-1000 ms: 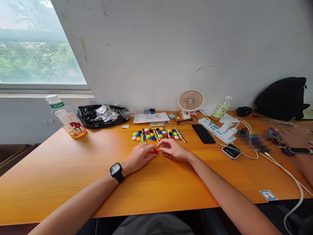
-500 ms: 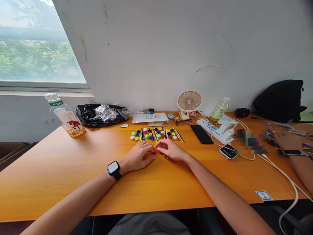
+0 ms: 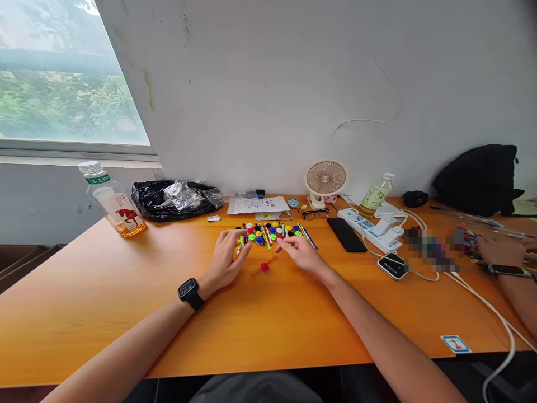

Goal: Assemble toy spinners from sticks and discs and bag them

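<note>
A red round plastic piece [image 3: 264, 267] rests on the table between my hands, with a blurred orange stick through or beside it. My left hand [image 3: 226, 260] is open to its left, thumb and fingers spread, touching nothing I can see. On the other side my right hand [image 3: 300, 254] has its fingers loosely bent and parted near the stick's upper end, with nothing visible in them. Just beyond both hands lie several coloured round pieces and thin plastic sticks [image 3: 267, 235], partly hidden by the fingers.
A drink bottle [image 3: 117, 210] and a black plastic bag [image 3: 155, 201] stand at the left. Behind are papers [image 3: 255, 205] and a small fan [image 3: 326, 178]. Rightward lie a phone [image 3: 346, 235], a power strip [image 3: 369, 229], cables and another bottle [image 3: 376, 196]. Another person's hand [image 3: 501, 252] is at far right.
My hands have moved apart and let go of the red piece with the orange stick, which now sits on the table between them. My left hand has opened.
</note>
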`<state>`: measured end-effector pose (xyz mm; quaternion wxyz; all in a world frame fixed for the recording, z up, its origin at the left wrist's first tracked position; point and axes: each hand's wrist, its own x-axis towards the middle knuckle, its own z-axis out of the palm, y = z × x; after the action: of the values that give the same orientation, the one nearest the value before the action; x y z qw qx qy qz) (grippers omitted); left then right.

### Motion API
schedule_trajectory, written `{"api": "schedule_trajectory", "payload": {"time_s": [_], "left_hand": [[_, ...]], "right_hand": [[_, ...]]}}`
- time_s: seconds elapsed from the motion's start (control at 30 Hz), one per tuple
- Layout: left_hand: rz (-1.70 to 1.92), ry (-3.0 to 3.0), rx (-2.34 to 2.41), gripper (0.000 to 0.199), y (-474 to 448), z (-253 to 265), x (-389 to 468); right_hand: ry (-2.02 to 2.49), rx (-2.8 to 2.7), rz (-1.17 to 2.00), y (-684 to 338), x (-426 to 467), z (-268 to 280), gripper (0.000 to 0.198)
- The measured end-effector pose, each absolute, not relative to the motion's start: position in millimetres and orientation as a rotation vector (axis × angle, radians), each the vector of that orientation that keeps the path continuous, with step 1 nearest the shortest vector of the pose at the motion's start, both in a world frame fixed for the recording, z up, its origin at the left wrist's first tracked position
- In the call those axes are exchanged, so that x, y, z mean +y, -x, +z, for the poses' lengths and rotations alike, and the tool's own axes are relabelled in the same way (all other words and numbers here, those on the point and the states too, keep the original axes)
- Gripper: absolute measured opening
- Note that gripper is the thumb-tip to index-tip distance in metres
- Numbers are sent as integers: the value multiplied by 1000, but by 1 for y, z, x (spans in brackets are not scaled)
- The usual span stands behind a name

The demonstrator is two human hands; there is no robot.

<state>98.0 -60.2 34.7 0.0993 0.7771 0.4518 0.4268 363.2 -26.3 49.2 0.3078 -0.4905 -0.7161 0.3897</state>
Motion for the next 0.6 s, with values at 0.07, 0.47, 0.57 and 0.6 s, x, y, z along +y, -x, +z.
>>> {"api": "schedule_trajectory", "payload": {"time_s": [0.07, 0.47, 0.57, 0.6], "left_hand": [[1284, -2304, 1399, 24, -91, 33, -53], [1262, -2133, 1544, 19, -52, 16, -13], [1258, -2198, 1537, 21, -54, 17, -15], [1265, -2232, 1525, 23, -55, 18, -16]], "right_hand": [[1277, -1815, 981, -366, -22, 49, 64], [1368, -2289, 307, -370, -27, 48, 36], [1337, -2343, 314, -368, -29, 47, 35], [1331, -2350, 314, -368, -29, 46, 35]]}}
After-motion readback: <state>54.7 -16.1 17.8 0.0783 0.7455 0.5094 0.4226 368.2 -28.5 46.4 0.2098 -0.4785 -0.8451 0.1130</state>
